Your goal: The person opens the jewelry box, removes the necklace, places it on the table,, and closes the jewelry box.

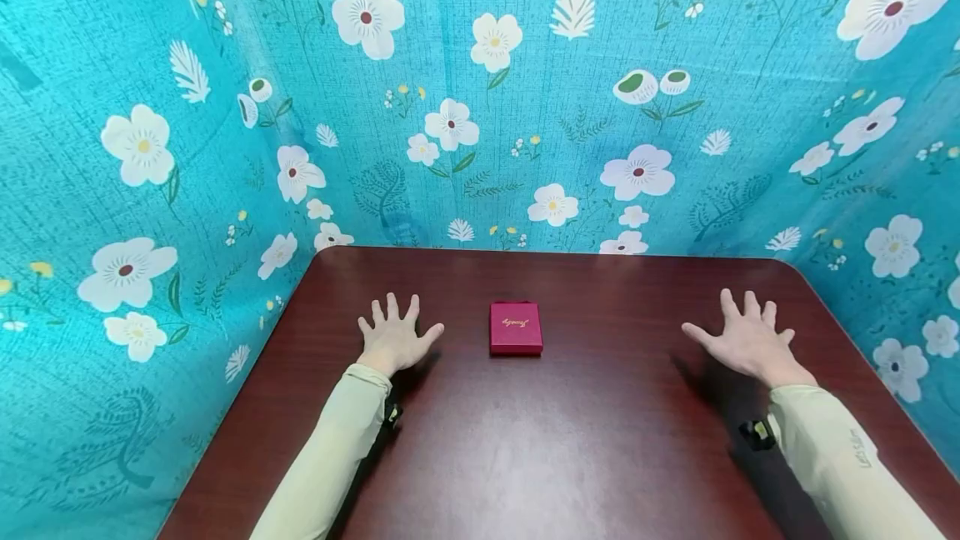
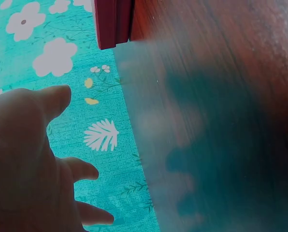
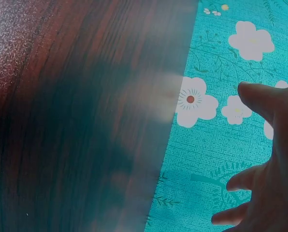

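A small crimson box (image 1: 515, 328) with gold lettering on its lid lies closed on the dark wooden table, between the two hands. To its left, my left hand (image 1: 393, 338) is spread with fingers apart and holds nothing. My right hand (image 1: 748, 343), farther off on the box's right, is likewise spread and empty. In the left wrist view part of the red box (image 2: 112, 24) shows at the top, beyond the left hand (image 2: 33, 145). The right wrist view has the right hand (image 3: 274, 150) with fingers extended, touching nothing visible.
The reddish-brown table (image 1: 517, 448) has rounded far corners. A turquoise flowered cloth (image 1: 420, 173) hangs behind it and along both sides. Dark wrist devices (image 1: 757, 435) sit at both sleeves, and the arms cast shadows on the tabletop.
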`<control>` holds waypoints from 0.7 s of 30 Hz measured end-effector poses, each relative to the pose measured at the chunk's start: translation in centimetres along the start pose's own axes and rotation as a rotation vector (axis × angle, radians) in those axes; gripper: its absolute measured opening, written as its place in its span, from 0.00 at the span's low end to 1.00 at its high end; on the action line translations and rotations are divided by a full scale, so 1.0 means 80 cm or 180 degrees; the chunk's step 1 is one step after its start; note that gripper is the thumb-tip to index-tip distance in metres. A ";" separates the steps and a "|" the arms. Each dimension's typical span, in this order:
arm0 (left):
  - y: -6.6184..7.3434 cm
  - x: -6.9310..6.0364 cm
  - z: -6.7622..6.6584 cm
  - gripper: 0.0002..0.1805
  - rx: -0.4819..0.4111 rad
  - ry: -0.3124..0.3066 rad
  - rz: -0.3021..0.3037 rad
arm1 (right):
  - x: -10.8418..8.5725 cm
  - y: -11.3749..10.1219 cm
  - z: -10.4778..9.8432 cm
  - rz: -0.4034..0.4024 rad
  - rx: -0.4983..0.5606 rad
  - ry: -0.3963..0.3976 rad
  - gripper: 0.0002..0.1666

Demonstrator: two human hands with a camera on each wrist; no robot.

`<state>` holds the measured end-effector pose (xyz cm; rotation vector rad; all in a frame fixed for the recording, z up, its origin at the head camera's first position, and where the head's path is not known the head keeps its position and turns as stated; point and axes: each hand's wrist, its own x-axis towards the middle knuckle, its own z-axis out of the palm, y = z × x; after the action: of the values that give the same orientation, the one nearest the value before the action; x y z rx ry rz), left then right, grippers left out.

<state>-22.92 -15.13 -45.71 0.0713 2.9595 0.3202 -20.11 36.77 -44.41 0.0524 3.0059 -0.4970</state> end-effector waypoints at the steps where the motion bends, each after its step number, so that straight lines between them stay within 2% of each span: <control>1: 0.000 0.000 0.000 0.46 -0.0001 -0.0007 -0.0005 | 0.000 0.000 0.000 0.0000 0.0008 0.0004 0.64; 5: -0.001 0.000 0.000 0.47 -0.0033 -0.0046 0.0002 | 0.001 0.001 -0.001 -0.0022 0.0030 0.0004 0.64; 9: -0.003 0.003 0.000 0.48 -0.0148 0.0034 0.0114 | 0.003 0.000 0.000 -0.0113 0.0041 0.0052 0.64; 16: -0.003 0.006 0.003 0.45 -0.0685 0.0330 0.0604 | 0.006 -0.003 0.005 -0.0424 -0.0031 0.0192 0.58; 21: 0.001 0.000 0.008 0.35 -0.1002 0.0290 0.0860 | 0.004 -0.008 0.014 -0.0612 0.0007 0.0174 0.48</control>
<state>-22.80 -14.90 -46.30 0.4285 2.9450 0.8400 -20.39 35.82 -45.32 -0.2288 3.0802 -0.5238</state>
